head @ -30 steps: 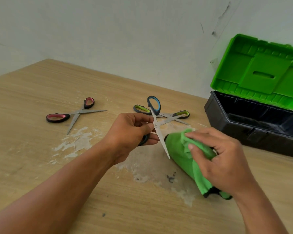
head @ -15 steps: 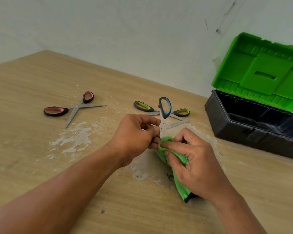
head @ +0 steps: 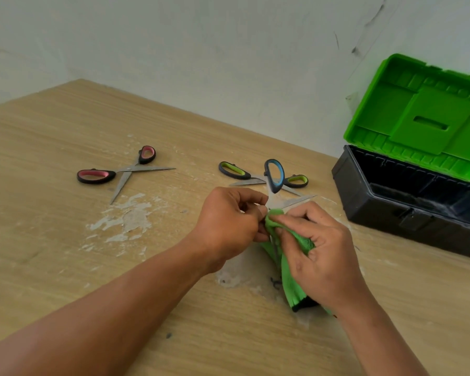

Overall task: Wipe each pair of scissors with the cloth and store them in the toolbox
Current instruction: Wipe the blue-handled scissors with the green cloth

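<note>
The left hand [head: 229,221] is closed around the lower handle of the blue-handled scissors [head: 275,176], holding them up above the table [head: 52,226] with the blades spread; the upper blue loop stands free above the knuckles and one blade points right toward the toolbox. The right hand [head: 316,256] is closed on the green cloth [head: 291,278], pinching a fold of it over the other blade just beside the left hand's fingers, while the rest of the cloth hangs down toward the table.

The scissors look light and stiff, with smooth metal that could slide in a loose hold, so the rubbery handle loops are the sensible place to take them. The blade edge and tip are the risk: the cloth is soft and thin, and wiping is probably safer along the flat, away from the edge.

Further out, the green-handled scissors [head: 234,170] lie open just behind the hands, and the pink-handled scissors [head: 95,176] lie open well to the left, both apparently not yet stored. The toolbox [head: 407,210] sits at the right near the wall, lid [head: 423,118] raised. Its near rim is a low wall to clear; bare table lies between it and the hands.
</note>
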`<action>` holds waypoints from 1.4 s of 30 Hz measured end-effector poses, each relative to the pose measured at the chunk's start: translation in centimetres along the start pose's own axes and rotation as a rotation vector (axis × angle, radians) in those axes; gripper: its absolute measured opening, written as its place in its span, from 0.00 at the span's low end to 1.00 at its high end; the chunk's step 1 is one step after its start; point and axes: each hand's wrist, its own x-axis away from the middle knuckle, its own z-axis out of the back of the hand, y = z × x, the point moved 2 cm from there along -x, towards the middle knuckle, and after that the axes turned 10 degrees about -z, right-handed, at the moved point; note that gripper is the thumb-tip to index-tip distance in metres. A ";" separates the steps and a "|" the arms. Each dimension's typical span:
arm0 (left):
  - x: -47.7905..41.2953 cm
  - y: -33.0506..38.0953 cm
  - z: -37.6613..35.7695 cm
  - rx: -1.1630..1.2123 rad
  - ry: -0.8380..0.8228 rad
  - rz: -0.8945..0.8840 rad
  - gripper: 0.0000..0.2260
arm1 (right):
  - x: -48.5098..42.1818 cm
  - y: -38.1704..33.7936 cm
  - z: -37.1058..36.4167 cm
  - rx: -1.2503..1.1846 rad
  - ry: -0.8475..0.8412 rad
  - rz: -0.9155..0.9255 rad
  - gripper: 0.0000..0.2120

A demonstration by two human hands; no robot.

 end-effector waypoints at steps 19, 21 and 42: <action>-0.3 0.4 0.6 -0.034 -0.002 0.004 0.06 | 0.2 0.2 -0.2 -0.007 -0.141 0.004 0.14; -0.2 0.5 0.7 -0.030 -0.003 0.008 0.06 | 0.2 0.1 -0.2 0.005 -0.108 0.005 0.14; -0.6 -0.1 0.4 -0.059 -0.016 0.001 0.06 | 0.0 0.2 -0.2 0.007 -0.131 -0.041 0.13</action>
